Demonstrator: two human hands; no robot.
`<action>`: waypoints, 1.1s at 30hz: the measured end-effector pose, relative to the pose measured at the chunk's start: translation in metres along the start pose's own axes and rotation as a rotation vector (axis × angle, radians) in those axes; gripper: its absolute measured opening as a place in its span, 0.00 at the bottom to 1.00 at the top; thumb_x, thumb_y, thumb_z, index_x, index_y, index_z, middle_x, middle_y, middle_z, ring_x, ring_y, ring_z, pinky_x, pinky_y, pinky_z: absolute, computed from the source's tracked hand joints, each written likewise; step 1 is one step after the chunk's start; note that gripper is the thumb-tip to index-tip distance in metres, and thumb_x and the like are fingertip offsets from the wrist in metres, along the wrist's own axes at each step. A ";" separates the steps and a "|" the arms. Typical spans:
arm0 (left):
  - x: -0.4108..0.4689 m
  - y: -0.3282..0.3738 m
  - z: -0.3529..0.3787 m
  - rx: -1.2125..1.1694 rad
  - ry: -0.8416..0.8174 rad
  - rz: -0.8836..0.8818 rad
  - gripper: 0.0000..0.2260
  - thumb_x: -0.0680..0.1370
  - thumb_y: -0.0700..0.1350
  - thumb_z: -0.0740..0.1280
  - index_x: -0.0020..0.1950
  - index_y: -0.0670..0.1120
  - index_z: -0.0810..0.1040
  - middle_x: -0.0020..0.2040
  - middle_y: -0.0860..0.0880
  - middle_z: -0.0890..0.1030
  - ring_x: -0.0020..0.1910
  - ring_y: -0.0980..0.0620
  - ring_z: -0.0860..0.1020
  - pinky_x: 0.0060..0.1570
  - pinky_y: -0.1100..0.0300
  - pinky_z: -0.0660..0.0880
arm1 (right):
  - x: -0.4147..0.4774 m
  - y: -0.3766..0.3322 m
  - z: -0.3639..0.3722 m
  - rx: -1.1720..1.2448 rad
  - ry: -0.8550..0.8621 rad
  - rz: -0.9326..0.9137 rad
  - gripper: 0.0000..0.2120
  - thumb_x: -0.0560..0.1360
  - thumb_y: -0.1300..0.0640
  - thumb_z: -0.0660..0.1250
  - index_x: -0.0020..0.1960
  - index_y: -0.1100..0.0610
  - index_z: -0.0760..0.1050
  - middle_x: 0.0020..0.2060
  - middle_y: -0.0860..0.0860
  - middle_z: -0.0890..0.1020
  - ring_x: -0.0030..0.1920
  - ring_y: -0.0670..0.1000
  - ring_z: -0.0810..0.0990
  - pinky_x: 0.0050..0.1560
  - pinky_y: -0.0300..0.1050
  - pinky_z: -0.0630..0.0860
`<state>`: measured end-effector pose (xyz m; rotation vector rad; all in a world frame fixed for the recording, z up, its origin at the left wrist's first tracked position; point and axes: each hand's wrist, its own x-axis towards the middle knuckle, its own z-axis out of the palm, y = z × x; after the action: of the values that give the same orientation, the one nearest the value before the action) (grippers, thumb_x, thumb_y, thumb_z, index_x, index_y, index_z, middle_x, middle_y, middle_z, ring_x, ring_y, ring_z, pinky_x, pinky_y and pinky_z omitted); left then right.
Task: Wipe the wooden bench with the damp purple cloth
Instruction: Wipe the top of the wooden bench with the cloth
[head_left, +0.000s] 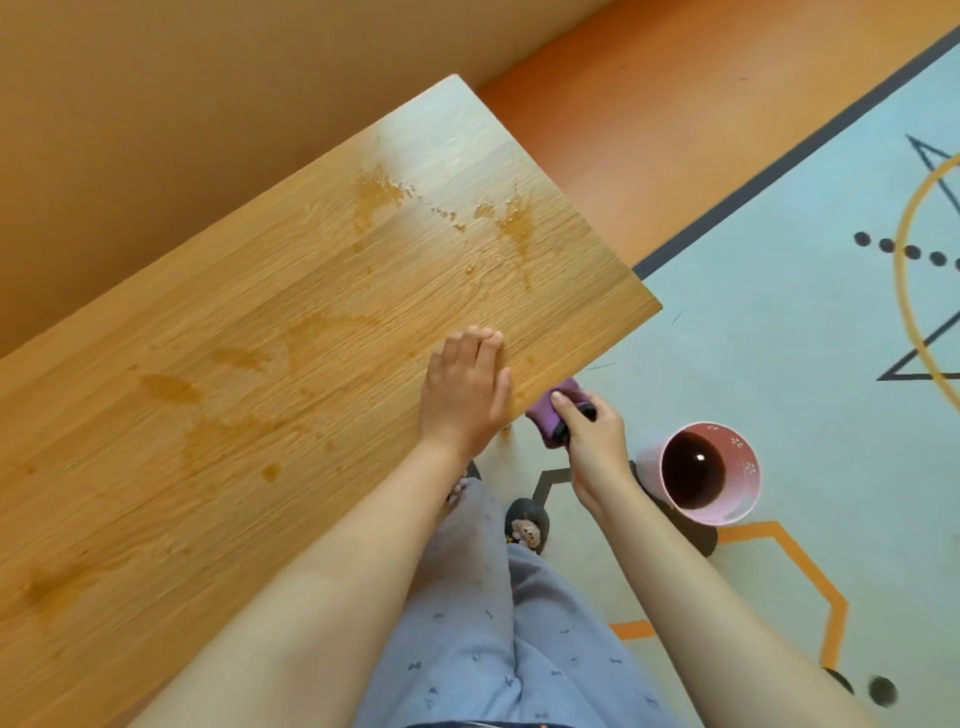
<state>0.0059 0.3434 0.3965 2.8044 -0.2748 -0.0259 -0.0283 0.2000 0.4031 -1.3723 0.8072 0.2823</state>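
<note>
Right grip (592, 441) pinching cloth (548, 418), dark-filled cup (740, 452)

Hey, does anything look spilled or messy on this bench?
Yes: amber liquid patches and droplets are scattered across the wooden bench, thickest near its far end. The right hand holds the purple cloth just off the bench edge, not on them.

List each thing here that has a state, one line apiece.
wooden bench: smeared with amber wet patches.
purple cloth: bunched, held at the bench's near edge.
left hand: flat on the bench, fingers straight.
right hand: grips the purple cloth.
pink bucket: upright on the mat, dark liquid inside.
</note>
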 end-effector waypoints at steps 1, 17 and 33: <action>0.000 -0.001 0.001 0.010 0.017 0.011 0.18 0.76 0.48 0.58 0.61 0.40 0.75 0.58 0.43 0.77 0.60 0.45 0.69 0.62 0.51 0.62 | 0.011 -0.012 -0.008 0.028 0.040 -0.014 0.02 0.76 0.61 0.66 0.45 0.55 0.76 0.45 0.55 0.81 0.47 0.52 0.79 0.49 0.44 0.75; 0.001 -0.004 -0.001 -0.022 0.000 -0.001 0.19 0.77 0.49 0.57 0.61 0.41 0.76 0.58 0.44 0.77 0.59 0.46 0.69 0.56 0.50 0.70 | 0.058 -0.064 -0.039 0.136 0.261 -0.009 0.05 0.75 0.64 0.67 0.42 0.56 0.74 0.44 0.57 0.78 0.46 0.53 0.76 0.44 0.44 0.73; 0.135 -0.051 -0.033 0.003 0.135 -0.477 0.14 0.78 0.46 0.59 0.60 0.40 0.70 0.60 0.42 0.72 0.60 0.43 0.68 0.62 0.49 0.66 | 0.134 -0.159 -0.087 -0.545 -0.290 -0.054 0.03 0.74 0.62 0.68 0.46 0.61 0.75 0.37 0.54 0.78 0.38 0.49 0.77 0.44 0.44 0.75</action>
<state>0.1494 0.3748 0.4134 2.7892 0.4264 0.0540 0.1350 0.0486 0.4373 -1.8032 0.4619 0.6784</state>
